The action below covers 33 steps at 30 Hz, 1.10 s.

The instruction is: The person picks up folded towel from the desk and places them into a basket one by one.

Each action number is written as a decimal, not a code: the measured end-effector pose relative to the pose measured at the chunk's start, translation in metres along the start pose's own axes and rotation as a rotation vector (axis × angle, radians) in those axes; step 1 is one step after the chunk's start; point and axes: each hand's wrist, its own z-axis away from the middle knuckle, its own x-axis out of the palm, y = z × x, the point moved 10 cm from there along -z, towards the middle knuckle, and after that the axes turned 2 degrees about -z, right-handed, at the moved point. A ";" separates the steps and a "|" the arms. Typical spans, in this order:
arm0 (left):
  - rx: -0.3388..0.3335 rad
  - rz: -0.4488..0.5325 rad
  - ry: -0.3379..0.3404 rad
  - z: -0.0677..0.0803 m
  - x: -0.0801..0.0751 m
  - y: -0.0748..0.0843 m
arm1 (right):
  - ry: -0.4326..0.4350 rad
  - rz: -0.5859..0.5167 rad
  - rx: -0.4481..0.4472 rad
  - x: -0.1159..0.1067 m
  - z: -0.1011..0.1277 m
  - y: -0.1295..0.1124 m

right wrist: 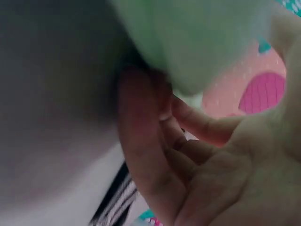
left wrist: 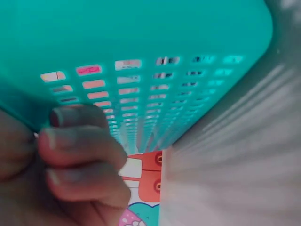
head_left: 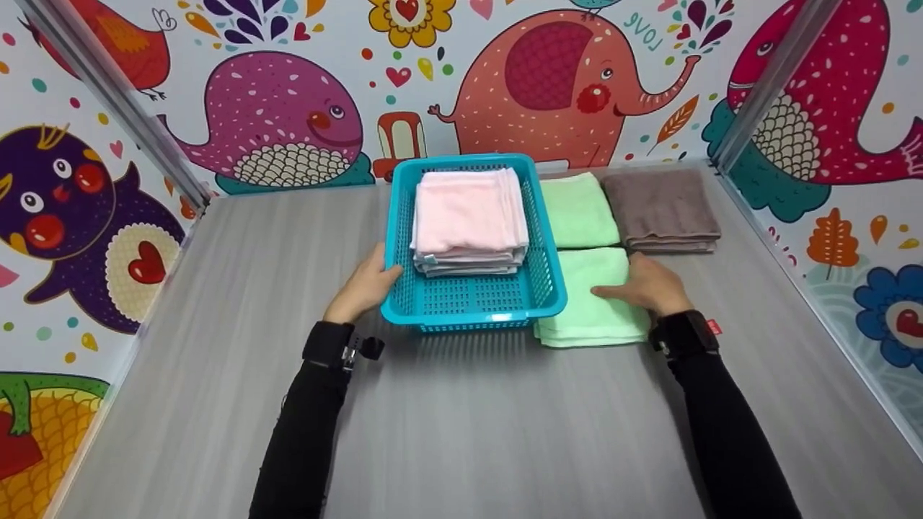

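Observation:
My left hand grips the left rim of a turquoise plastic basket, thumb over the rim and fingers against the perforated side. A stack of folded pink towels lies inside the basket. To its right, my right hand holds the right edge of a folded light green towel. Its thumb lies on top. In the right wrist view, fingers reach under the edge of the green cloth. Their tips are partly hidden there.
Behind the held towel lies another folded green towel, partly hidden by the basket. A brown towel stack sits at the back right. The grey table is bordered by walls printed with cartoon animals.

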 end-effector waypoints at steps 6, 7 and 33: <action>0.018 0.021 0.008 -0.002 0.001 -0.001 | -0.034 -0.110 0.007 0.008 -0.005 -0.004; 0.018 0.025 0.009 -0.002 0.001 -0.001 | -0.048 -0.138 0.008 0.010 -0.005 -0.005; 0.025 0.038 0.002 -0.004 0.001 -0.001 | -0.174 -0.652 -0.139 -0.024 0.017 -0.036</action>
